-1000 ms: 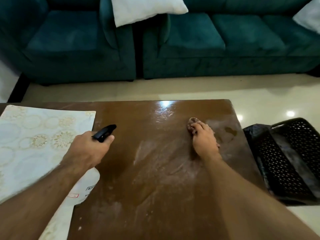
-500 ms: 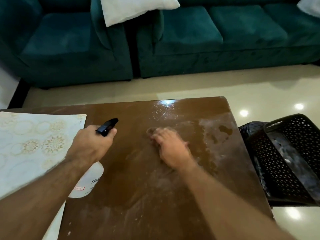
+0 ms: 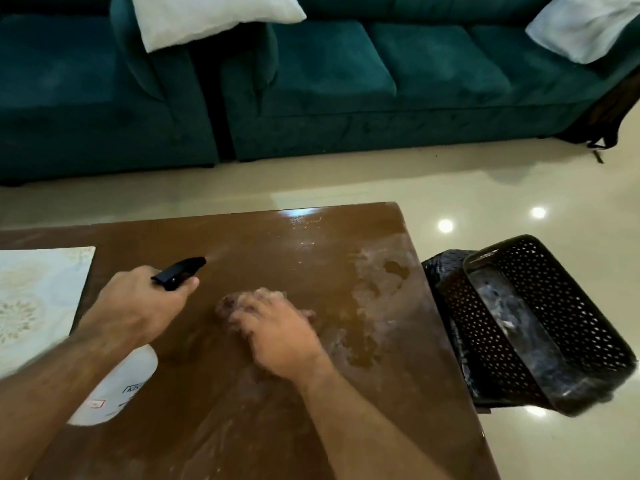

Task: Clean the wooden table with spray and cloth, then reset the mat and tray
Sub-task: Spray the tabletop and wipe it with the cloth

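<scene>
Two hands work over the wooden table [image 3: 242, 427]: the left hand [image 3: 138, 306] has a closed grip on the spray bottle [image 3: 114, 386], nozzle aimed across the tabletop. The right hand [image 3: 277, 334] presses a blurred cloth [image 3: 225, 306] onto the wet, streaked surface, fingers curled on it. Patterned mat [image 3: 38, 296] lies at the table's left end; black perforated tray [image 3: 540, 323] sits off the right edge.
</scene>
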